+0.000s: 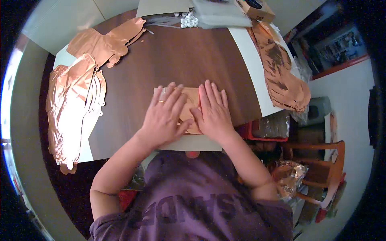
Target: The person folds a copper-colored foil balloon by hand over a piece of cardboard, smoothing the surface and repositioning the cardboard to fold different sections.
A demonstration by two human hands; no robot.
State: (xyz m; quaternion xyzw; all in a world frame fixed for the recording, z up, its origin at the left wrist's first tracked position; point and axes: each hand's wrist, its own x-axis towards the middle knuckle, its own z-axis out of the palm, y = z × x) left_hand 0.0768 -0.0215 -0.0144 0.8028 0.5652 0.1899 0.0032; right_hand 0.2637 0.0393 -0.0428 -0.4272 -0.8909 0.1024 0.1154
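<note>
Under both palms at the table's near edge lies a flat, rose-gold foil piece (192, 102), possibly a folded foil balloon. My left hand (163, 116) rests over its left side, fingers stretched out and a ring on one of them. Flat on the right side is my right hand (215, 114), fingers extended and its thumb toward the middle. Much of the foil is hidden by the hands. A pale sheet or board (191, 142) shows beneath it along the near edge.
Stacks of rose-gold foil balloons lie at the left (70, 108) and far left (100, 44); another foil stack (277, 66) is at the right. White plastic pieces (189, 20) and clear bags (221, 14) sit at the back. A wooden chair (335, 172) stands right.
</note>
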